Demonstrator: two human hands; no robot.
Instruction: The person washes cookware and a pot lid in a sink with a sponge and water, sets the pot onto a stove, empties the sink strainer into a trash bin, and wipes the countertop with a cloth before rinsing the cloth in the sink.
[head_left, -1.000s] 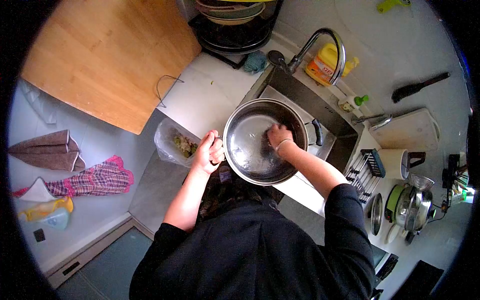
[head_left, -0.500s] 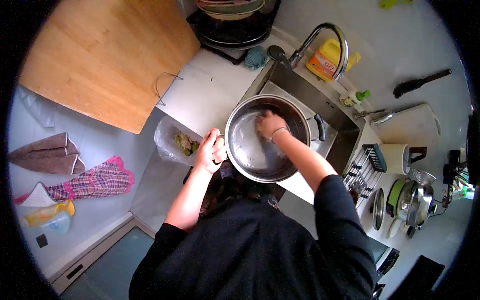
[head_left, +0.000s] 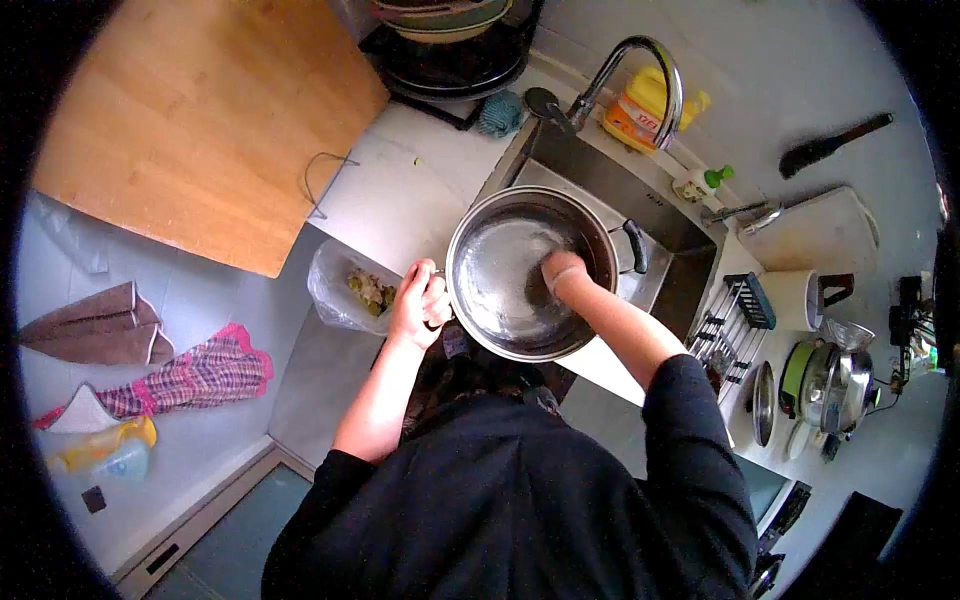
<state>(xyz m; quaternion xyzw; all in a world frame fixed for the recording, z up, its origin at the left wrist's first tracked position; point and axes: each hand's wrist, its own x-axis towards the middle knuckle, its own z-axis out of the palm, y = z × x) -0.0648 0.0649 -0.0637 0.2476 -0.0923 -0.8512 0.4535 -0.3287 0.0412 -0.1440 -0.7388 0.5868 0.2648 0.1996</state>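
A large stainless steel pot [head_left: 492, 290] is held in front of my body, over the counter edge and the near side of the sink [head_left: 660, 210]. My left hand [head_left: 420, 306] is closed around the pot's left handle, which my fingers mostly hide. Inside the pot, my right hand [head_left: 566, 272] is low against the inner surface, right of the middle. Its fingers are blurred and partly hidden, so I cannot make out whether they hold anything. The opposite black handle [head_left: 635, 247] sticks out over the sink.
A curved faucet [head_left: 672, 90] rises behind the sink, beside a yellow detergent jug [head_left: 636, 108]. To the right are a dish rack [head_left: 735, 320] and a pot lid [head_left: 763, 403]. A waste bag [head_left: 335, 290] hangs at the counter's left; a wooden board [head_left: 210, 120] lies beyond.
Inside the pot, my right hand has moved right and slightly down, from near the middle toward the right wall. My left hand has kept its hold on the handle.
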